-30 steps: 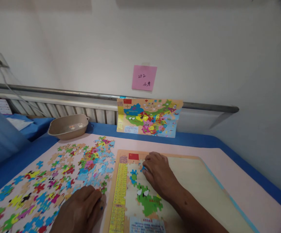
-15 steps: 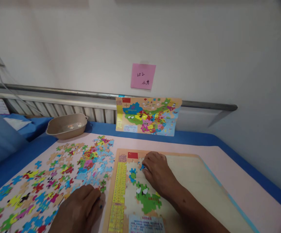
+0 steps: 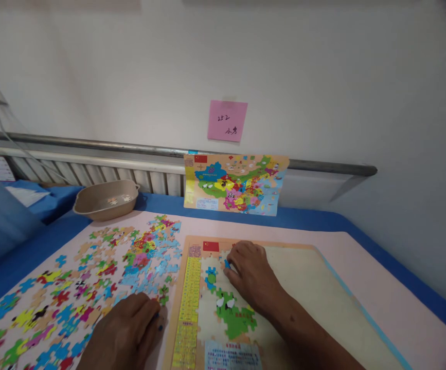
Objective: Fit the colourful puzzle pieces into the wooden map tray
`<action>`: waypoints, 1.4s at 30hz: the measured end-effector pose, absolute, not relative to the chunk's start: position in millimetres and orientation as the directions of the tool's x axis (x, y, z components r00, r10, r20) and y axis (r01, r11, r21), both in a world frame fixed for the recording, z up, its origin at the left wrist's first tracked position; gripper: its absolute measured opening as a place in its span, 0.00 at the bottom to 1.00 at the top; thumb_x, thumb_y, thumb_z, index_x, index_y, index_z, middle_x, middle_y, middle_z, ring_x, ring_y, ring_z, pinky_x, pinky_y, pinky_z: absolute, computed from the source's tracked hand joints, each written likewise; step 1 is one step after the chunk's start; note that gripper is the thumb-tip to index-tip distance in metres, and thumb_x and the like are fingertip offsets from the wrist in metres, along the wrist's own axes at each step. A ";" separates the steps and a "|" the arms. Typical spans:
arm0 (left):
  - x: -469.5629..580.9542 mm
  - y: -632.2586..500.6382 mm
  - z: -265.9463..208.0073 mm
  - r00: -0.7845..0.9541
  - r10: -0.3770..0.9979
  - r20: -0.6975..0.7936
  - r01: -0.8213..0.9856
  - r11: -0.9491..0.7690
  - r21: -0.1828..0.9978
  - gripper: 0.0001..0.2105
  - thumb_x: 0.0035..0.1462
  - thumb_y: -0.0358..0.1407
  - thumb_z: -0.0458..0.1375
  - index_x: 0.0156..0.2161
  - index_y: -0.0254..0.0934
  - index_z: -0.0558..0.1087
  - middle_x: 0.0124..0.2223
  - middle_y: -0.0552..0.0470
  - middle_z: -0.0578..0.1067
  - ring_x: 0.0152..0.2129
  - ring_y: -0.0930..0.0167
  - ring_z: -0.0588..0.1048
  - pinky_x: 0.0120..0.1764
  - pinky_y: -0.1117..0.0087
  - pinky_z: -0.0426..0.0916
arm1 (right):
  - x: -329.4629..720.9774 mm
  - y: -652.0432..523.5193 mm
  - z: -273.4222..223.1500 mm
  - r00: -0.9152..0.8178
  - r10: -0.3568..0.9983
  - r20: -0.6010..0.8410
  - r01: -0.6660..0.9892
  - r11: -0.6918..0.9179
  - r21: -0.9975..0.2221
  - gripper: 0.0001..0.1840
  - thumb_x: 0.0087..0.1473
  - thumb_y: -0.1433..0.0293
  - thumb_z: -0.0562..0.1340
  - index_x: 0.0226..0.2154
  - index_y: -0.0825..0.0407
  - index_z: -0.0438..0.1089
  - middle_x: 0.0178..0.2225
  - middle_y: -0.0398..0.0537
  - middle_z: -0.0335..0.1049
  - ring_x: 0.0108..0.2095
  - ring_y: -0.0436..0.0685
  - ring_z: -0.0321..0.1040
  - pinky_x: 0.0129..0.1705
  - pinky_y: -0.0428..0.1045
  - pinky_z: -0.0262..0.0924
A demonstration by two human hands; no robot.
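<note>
Head cam, puzzle bd (image 3: 303, 285), under R hand (image 3: 250, 270)

Two bare hands, left (image 3: 124, 329) and right (image 3: 248, 267). Right forearm (image 3: 300, 324) bare too, long and tapering toward a narrower wrist; one small round dark spot (image 3: 292, 318), mole-like, on its upper side. Left cut off by bottom edge around the wrist, broad back, rounded knuckles. Small dark blue patches (image 3: 160, 328) by left fingertips; nails or something else, can't tell. Right fingernails too small to make out.
</note>
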State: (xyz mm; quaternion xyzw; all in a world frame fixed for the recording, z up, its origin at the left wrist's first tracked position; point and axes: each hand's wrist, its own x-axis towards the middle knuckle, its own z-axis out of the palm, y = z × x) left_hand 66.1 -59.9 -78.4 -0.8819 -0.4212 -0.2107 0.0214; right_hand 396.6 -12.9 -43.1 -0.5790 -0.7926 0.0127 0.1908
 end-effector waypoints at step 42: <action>74.7 -63.7 -70.6 0.540 0.723 0.431 0.738 -0.653 0.169 0.11 0.71 0.36 0.53 0.36 0.42 0.75 0.32 0.53 0.77 0.27 0.70 0.78 0.31 0.71 0.72 | 394.8 -10.0 -45.7 -0.246 0.918 0.312 0.921 0.322 -0.219 0.07 0.63 0.75 0.62 0.36 0.50 0.76 0.41 0.48 0.73 0.47 0.61 0.64 0.53 0.58 0.49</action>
